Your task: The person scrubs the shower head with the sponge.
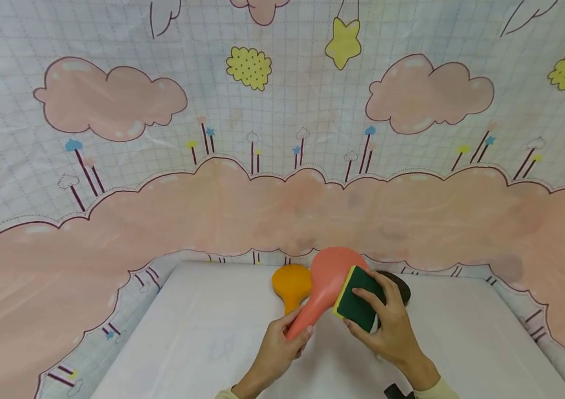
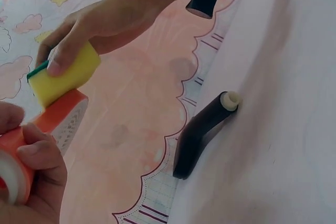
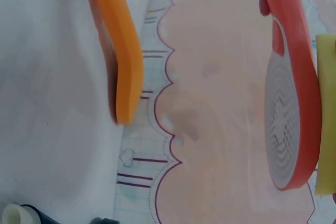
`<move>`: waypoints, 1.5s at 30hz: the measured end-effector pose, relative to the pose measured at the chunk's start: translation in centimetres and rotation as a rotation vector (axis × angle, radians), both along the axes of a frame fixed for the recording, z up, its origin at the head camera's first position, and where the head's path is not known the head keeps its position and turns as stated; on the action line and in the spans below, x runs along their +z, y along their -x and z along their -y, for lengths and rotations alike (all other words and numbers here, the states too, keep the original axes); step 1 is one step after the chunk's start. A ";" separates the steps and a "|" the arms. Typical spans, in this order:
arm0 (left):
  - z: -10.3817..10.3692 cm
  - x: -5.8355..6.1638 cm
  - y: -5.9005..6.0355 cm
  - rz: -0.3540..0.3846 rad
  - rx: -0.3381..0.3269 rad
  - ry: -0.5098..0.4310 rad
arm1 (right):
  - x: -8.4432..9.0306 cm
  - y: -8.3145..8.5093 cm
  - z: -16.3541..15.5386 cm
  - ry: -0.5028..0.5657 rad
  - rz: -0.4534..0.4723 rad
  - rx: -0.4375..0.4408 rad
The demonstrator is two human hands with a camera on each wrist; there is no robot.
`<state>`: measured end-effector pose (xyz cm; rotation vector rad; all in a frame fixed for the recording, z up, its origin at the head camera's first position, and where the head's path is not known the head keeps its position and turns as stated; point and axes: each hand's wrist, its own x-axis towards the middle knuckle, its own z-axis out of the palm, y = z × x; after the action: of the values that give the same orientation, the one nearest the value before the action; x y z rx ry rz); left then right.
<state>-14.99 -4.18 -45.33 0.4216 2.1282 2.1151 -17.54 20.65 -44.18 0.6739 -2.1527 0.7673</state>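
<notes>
In the head view my left hand (image 1: 282,343) grips the handle of a coral-red shower head (image 1: 334,269), whose round end points up and away. My right hand (image 1: 394,327) holds a sponge (image 1: 362,299) with a green scouring side and a yellow foam side. From the right wrist view, the yellow foam (image 3: 327,114) lies along the smooth back of the shower head (image 3: 307,93). The grey-white spray face (image 3: 282,119) is turned away from the sponge. Fingers and thumb of the right hand (image 2: 105,22) pinch the sponge by its edges in the left wrist view.
An orange shower head (image 1: 291,281) lies on the white table (image 1: 187,332) behind and left of the held one. Another, black shower head (image 2: 202,137) lies to the right, partly hidden by my right hand in the head view. A patterned cloth (image 1: 282,210) hangs behind the table.
</notes>
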 end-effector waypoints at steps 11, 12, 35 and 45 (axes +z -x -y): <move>0.1 -0.2 0.3 0.017 -0.110 -0.125 | 0.3 -0.1 0.6 -0.035 -0.084 -0.014; 0.1 -0.1 0.4 0.026 -0.124 -0.133 | 0.4 -0.1 0.6 -0.037 -0.084 -0.017; 1.6 0.0 0.8 0.468 -0.380 -0.502 | 1.4 1.1 -0.1 0.033 -0.086 -0.026; 1.2 0.2 0.4 0.481 -0.365 -0.521 | 0.7 0.4 0.8 0.012 -0.035 -0.018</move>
<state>-15.43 -5.34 -45.12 0.2749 1.1433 2.2322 -17.98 19.84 -43.51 0.6562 -2.1182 0.7529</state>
